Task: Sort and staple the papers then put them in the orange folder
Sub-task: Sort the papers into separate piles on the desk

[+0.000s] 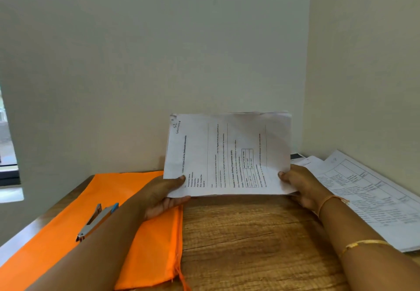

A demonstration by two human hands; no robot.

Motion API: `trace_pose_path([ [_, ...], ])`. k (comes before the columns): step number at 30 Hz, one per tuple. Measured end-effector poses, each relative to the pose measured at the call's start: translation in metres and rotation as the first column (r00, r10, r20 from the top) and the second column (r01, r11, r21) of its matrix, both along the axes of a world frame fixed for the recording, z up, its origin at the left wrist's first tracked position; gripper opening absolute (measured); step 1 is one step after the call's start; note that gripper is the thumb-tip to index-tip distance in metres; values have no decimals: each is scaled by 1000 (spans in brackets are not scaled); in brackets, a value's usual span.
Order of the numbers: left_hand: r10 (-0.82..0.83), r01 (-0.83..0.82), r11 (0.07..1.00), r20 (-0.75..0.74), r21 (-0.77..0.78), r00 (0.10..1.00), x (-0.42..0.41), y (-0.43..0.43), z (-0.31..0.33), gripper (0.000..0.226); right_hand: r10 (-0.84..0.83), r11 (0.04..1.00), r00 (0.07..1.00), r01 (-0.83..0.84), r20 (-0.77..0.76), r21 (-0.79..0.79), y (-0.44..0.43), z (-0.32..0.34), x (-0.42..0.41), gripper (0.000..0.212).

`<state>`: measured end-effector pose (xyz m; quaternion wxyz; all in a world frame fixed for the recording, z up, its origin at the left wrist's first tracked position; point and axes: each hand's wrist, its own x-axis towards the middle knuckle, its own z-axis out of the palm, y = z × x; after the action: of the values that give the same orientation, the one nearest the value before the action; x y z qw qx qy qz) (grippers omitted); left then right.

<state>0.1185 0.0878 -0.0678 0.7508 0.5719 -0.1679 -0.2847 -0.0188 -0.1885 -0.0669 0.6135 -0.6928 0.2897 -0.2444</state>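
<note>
I hold a stack of printed papers [229, 152] upright above the wooden table [250, 240], turned sideways so the text runs vertically. My left hand [163, 194] grips its lower left corner, thumb on the front sheet. My right hand [300, 187] grips the lower right corner the same way. The orange folder [145, 245] lies flat on the table's left side, partly under my left forearm. A silver stapler [97, 220] with a blue tip rests on the folder.
More printed sheets with tables [368, 190] lie spread at the table's right edge against the side wall. Pale walls close off the back and right. A window opening [6, 136] shows at far left.
</note>
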Motion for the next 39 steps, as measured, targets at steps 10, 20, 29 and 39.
trace_pose_path([
  [10,250,-252,928,-41,-275,967,-10,-24,10,34,197,880,934,-302,298,366,42,9,6,42],
  [20,-31,32,999,49,-17,998,-61,-68,-4,16,130,987,949,-153,288,57,71,2,26,27],
  [29,229,-254,923,-116,-291,966,-18,-37,8,34,265,931,919,-322,291,170,42,13,3,27],
  [39,-31,-348,869,741,351,670,-30,-36,3,36,-34,932,986,90,163,-350,37,10,7,19],
])
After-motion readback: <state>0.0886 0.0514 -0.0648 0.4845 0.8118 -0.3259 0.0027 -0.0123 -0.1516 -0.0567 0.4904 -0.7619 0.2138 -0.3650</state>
